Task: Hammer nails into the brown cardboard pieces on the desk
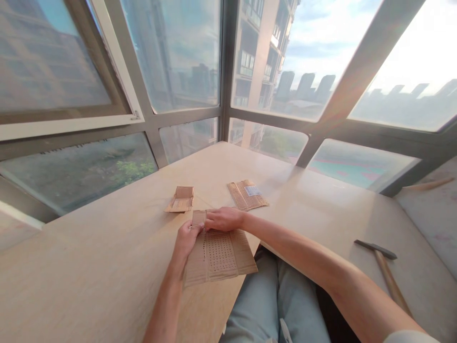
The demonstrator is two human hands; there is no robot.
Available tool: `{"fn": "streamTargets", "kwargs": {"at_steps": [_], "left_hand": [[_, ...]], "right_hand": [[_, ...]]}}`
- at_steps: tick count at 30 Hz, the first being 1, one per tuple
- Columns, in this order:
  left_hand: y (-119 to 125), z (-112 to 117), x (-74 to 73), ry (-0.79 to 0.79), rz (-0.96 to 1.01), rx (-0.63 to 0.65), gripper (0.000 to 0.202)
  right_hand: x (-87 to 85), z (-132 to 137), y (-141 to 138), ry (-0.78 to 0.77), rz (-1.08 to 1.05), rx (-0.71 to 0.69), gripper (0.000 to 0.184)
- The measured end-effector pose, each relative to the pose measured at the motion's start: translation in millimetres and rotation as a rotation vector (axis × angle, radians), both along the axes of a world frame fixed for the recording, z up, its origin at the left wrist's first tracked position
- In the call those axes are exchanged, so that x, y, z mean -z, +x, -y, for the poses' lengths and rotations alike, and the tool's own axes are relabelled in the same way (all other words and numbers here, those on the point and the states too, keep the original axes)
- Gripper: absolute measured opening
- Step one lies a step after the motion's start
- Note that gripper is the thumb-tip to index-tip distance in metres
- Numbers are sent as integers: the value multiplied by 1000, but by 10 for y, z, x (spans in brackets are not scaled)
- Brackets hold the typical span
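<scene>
A flat sheet of brown cardboard (223,255), dotted with rows of small holes, lies on the wooden table (107,247) in front of me. My left hand (186,238) grips its left edge near the top, fingers curled. My right hand (223,219) is closed on the top edge of the same sheet, fingers bent and pressed down. Whether anything small is pinched between the fingers is hidden.
Two smaller cardboard pieces lie beyond: one folded (181,199) at the left, one with a white label (247,194) at the right. A hammer (383,267) rests on the table's right side. Windows close off the far edges. My legs sit in the table's notch.
</scene>
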State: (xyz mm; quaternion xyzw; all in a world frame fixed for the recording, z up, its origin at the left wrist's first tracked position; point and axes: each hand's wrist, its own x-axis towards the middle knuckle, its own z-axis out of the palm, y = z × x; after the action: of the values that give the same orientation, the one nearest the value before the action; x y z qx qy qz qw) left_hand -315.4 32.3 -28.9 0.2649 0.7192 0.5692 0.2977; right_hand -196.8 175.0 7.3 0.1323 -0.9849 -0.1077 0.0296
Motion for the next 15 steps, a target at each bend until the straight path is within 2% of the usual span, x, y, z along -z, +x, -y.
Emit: {"fn": "streamTargets", "kwargs": {"at_steps": [4,8,15], "left_hand": [[-32,41,-70,-11,106,1,33],[-71,68,-155,8,187,19,40],[-44,78,-243,15,40,7,37]], "right_hand": [[-80,20,21,-6,-47,-42,30],[-169,42,35,-123,-84,-10,28],[-226,88,66,-270,-16,52,23]]}}
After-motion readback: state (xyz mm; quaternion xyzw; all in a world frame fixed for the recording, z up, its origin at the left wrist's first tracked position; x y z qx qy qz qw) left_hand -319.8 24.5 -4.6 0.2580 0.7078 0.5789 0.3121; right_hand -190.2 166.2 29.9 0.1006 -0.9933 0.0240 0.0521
